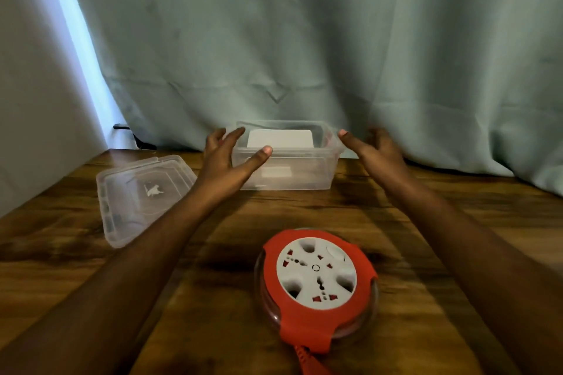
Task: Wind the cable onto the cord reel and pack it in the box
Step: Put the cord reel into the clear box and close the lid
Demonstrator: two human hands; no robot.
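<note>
We're reaching both open hands, left hand [227,158] and right hand [373,147], either side of the box [292,170], probably to pull it toward the reel [316,286].

No words, numbers or brand names can be read anywhere. The lid [143,194] bears a small white mark, too blurred to tell. The cord reel [316,286] shows only a small ring sign at its white centre.

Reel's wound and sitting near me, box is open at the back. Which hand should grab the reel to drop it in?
Probably the right hand: the cord reel lies right of centre, nearer the right forearm. Both hands are open at the sides of the clear box; the left hand can steady it.
</note>
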